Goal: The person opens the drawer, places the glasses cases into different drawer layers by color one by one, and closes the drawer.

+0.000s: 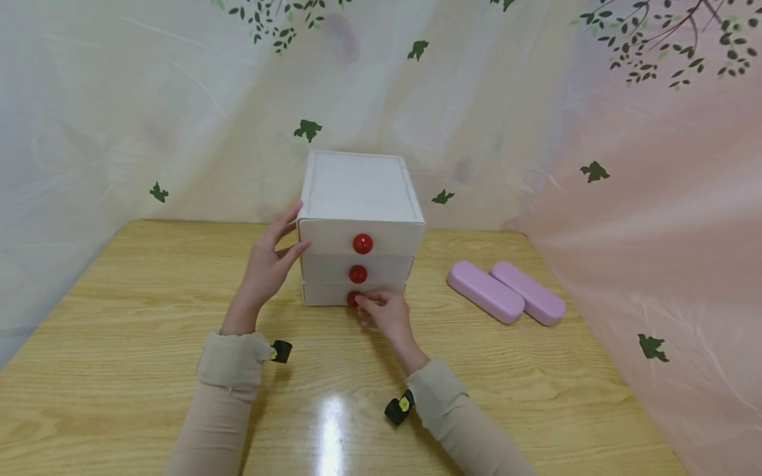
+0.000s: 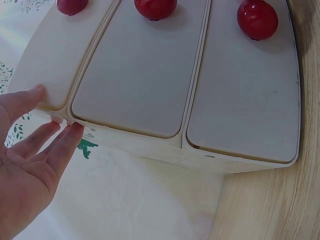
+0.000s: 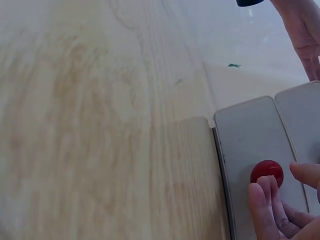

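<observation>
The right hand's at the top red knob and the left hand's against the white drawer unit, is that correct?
Not quite: the right hand is at the bottom red knob, not the top, as the head view shows. The left hand is against the white drawer unit.

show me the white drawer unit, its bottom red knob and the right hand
White drawer unit (image 1: 361, 195): head view, on its top panel.
Bottom red knob (image 2: 257, 20): left wrist view, on its rounded front.
Right hand (image 1: 391, 316): head view, on the back of the hand.

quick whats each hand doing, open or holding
Left hand: open, touching the white drawer unit.
Right hand: at the bottom red knob; can't tell if gripping.
</observation>
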The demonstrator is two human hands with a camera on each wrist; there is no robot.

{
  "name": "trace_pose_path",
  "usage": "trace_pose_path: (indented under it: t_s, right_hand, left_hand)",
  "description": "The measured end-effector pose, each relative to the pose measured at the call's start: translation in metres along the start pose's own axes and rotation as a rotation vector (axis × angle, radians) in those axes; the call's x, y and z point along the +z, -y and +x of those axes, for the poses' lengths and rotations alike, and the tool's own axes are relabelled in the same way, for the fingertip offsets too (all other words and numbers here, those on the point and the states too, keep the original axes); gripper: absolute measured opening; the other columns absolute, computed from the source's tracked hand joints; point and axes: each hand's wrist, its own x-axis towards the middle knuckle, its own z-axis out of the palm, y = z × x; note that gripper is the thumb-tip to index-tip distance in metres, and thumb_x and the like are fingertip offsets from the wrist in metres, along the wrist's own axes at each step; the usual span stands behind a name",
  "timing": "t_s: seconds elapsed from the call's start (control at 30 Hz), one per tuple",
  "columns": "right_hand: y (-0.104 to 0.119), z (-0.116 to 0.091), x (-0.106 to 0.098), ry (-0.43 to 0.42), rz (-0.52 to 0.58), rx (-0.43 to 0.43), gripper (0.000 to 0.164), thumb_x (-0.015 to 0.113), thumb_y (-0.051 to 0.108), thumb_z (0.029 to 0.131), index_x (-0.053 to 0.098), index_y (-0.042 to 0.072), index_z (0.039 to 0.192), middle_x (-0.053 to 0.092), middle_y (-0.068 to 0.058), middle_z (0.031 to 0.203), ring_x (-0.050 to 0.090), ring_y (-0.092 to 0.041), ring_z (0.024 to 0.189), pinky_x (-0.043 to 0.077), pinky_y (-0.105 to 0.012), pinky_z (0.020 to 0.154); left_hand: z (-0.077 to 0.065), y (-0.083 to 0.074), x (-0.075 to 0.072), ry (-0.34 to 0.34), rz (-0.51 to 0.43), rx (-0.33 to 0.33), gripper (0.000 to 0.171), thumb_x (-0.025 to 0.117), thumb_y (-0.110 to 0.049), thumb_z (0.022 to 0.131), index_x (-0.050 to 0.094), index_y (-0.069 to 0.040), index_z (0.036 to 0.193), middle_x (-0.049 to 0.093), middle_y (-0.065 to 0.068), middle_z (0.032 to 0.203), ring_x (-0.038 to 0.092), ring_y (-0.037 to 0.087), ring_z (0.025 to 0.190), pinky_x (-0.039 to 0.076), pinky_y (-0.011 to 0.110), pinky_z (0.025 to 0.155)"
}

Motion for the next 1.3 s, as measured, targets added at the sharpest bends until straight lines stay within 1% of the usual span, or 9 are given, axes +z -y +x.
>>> trace_pose_path:
  t_s: [0.17,0.43,0.73,1.0,1.3]
  right_hand:
    - [-0.0031,0.0021,0.0013,0.006,-0.014,0.023,0.024,0.069,0.016,0.091,0.070,-0.003,0.106,0.073,-0.016,0.092,0.065,-0.009,0.070,0.061,-0.027,0.061]
    - [-0.0072,0.0057,0.0029,0.037,-0.033,0.020,0.030,0.069,0.019,0.091,0.068,-0.006,0.107,0.072,-0.020,0.091,0.067,-0.011,0.070,0.061,-0.030,0.062]
    - [-0.0060,0.0083,0.0048,0.052,-0.060,0.054,0.032,0.069,0.025,0.091,0.069,-0.004,0.106,0.073,-0.017,0.090,0.067,-0.010,0.069,0.061,-0.026,0.061]
    - [-0.0055,0.0087,0.0046,0.061,-0.065,0.051,0.031,0.067,0.024,0.092,0.069,-0.004,0.105,0.073,-0.020,0.093,0.068,-0.011,0.070,0.061,-0.027,0.062]
    - [-0.0083,0.0058,0.0032,0.072,-0.080,0.052,0.030,0.066,0.024,0.093,0.069,-0.003,0.105,0.073,-0.018,0.093,0.069,-0.012,0.073,0.061,-0.029,0.064]
  left_hand:
    - [-0.0003,-0.0009,-0.0002,-0.002,0.007,0.007,0.061,0.058,-0.003,0.095,0.036,-0.014,0.151,0.039,0.014,0.153,0.044,0.039,0.135,0.049,0.059,0.097]
    - [0.0007,-0.0002,0.0004,-0.007,0.005,0.010,0.061,0.058,-0.002,0.094,0.037,-0.014,0.150,0.039,0.013,0.153,0.045,0.038,0.134,0.051,0.056,0.096]
    - [0.0000,-0.0011,0.0001,-0.006,-0.008,0.004,0.061,0.058,-0.002,0.095,0.036,-0.013,0.150,0.039,0.014,0.153,0.044,0.039,0.135,0.049,0.058,0.097]
    - [-0.0003,-0.0011,0.0000,-0.009,-0.008,0.002,0.060,0.058,-0.001,0.094,0.037,-0.013,0.150,0.040,0.014,0.153,0.045,0.038,0.135,0.050,0.057,0.096]
    - [-0.0001,0.0003,-0.0003,-0.005,-0.012,-0.004,0.060,0.058,-0.001,0.095,0.037,-0.013,0.150,0.039,0.014,0.153,0.044,0.037,0.135,0.050,0.056,0.097]
